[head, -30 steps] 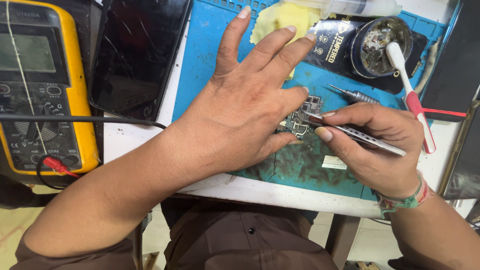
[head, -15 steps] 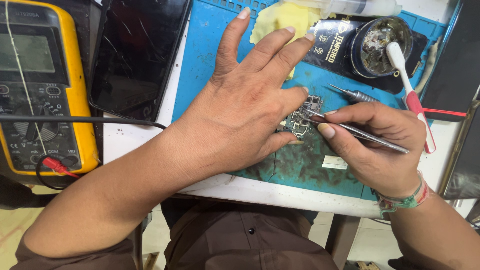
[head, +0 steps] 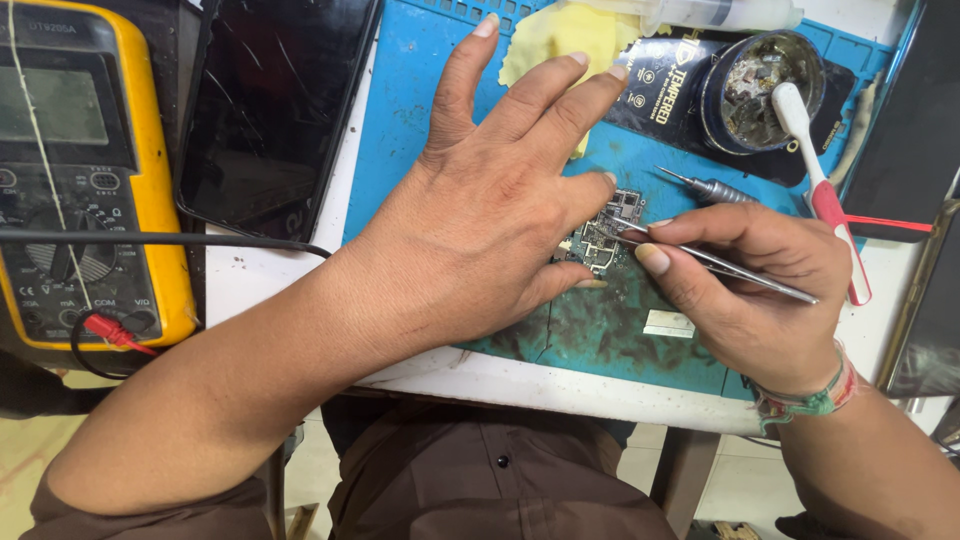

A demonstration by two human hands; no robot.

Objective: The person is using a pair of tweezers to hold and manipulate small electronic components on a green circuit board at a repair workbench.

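left hand (head: 490, 210) spread, pinning the circuit board (head: 600, 240); right hand (head: 750, 290) pinching tweezers (head: 710, 258), tips picking at the board; steadiness comes next.

Small electronics repair bench, by every sign. Blue work mat (head: 420, 130), stained dark near the front edge, over a white table (head: 260, 280). Yellow multimeter (head: 80, 170) with red and black leads at the left. Dark phone (head: 275, 110) lying beside it. Bare circuit board (head: 605, 235) on the mat, metal tweezers (head: 730, 268) over it, a screwdriver (head: 705, 187), a round tin (head: 755, 90) with a toothbrush (head: 815, 170) resting across.
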